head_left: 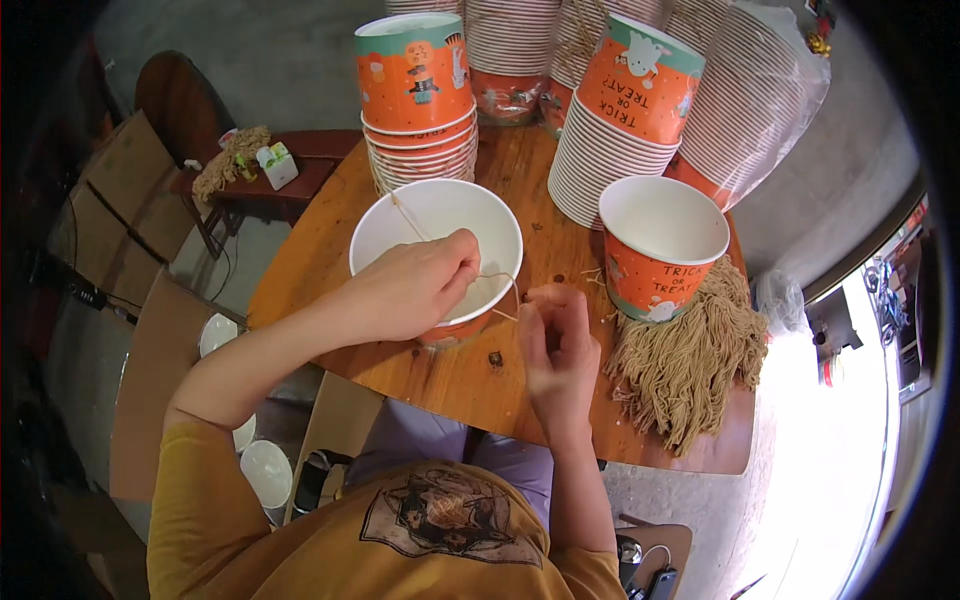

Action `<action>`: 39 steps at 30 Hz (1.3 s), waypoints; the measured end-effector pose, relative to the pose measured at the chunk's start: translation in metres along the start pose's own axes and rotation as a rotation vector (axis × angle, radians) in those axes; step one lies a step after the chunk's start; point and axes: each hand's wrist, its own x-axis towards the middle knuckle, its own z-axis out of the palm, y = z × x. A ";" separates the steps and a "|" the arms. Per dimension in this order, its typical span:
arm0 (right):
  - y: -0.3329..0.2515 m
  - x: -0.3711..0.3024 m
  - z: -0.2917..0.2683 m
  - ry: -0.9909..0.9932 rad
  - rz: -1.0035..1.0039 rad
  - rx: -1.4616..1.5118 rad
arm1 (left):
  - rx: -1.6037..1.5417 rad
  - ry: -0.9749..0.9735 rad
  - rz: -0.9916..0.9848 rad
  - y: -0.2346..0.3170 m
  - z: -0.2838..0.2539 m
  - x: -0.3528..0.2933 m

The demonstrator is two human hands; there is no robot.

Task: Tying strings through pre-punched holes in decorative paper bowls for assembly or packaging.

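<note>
A white-lined orange paper bucket (500,225) stands upright on the table in front of me. My left hand (425,280) is closed over its opening, with a thin tan cord (507,314) pinched in its fingers. One end of the cord trails across the inside of the bucket. The other part passes over the right rim to my right hand (560,345), whose fingertips are closed on it just outside the bucket. Where the cord meets the bucket wall is hard to make out. Beside my right hand lies a thick bundle of tan cords (690,370).
Another orange bucket (665,220) stands partly on the cord bundle. Behind are upside-down bucket stacks (615,150) (415,85) and plastic-wrapped stacks (750,100). The wooden table (460,375) ends near my lap. A red bench (320,150) at left holds more cords and a tissue box.
</note>
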 end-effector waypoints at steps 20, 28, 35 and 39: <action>-0.003 0.033 0.016 -0.249 0.347 0.537 | -1.076 -0.222 -0.341 -0.009 0.011 0.014; -0.009 0.032 -0.005 -0.290 0.277 0.448 | -1.072 -0.251 -0.333 -0.013 0.010 0.016; -0.023 0.042 -0.059 -0.501 -0.066 -0.192 | -1.146 -0.230 -0.176 -0.008 0.004 0.018; -0.047 0.056 -0.061 -0.600 -0.054 -0.102 | -0.951 -0.242 -0.183 0.000 0.008 0.018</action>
